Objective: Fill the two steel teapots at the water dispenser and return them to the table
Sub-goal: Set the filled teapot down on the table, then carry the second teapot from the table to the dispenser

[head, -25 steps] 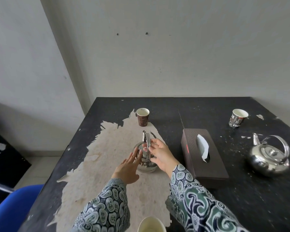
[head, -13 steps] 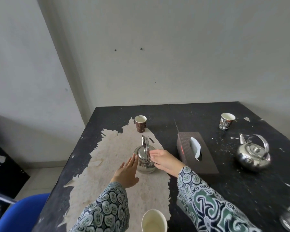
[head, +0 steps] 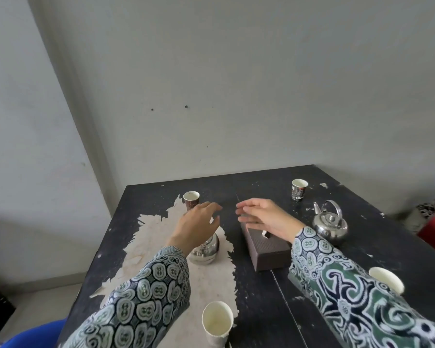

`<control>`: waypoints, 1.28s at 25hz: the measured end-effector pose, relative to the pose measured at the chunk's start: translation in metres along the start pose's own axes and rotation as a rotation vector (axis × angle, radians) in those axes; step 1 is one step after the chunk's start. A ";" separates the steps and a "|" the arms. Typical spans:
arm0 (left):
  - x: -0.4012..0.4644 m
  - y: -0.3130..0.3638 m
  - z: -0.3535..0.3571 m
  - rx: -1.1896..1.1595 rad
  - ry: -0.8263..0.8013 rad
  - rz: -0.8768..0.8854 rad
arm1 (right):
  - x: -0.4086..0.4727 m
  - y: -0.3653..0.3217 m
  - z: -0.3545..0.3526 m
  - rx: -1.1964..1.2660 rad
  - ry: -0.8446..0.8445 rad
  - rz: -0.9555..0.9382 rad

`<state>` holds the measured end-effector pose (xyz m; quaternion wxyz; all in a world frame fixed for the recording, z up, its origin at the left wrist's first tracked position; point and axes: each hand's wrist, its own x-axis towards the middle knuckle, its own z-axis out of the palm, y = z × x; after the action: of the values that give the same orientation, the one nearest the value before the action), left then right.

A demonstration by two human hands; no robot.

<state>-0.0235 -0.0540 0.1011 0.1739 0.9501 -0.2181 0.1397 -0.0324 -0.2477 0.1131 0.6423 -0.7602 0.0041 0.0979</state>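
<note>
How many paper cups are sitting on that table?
4. One brown paper cup at the far left behind the left hand, one printed cup at the far right, one white cup at the near edge, one white cup beside the right sleeve. More may sit outside the view.

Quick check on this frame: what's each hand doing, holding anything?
Left hand: open, fingers spread, holding nothing, raised in front of the near teapot.
Right hand: open, empty, over the tissue box.

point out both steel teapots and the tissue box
left teapot (head: 206, 252), head view, on its shiny belly below the left wrist
right teapot (head: 330, 228), head view, on its rounded body
tissue box (head: 268, 249), head view, on its dark top
</note>
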 end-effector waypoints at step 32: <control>0.150 0.252 0.320 -0.054 -0.550 -0.050 | 0.105 0.168 -0.333 -0.233 0.237 0.194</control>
<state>0.0509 -0.4471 -0.0682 0.1370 0.9524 -0.2371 -0.1339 0.0962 -0.5901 -0.0150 0.5326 -0.8316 0.1415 0.0692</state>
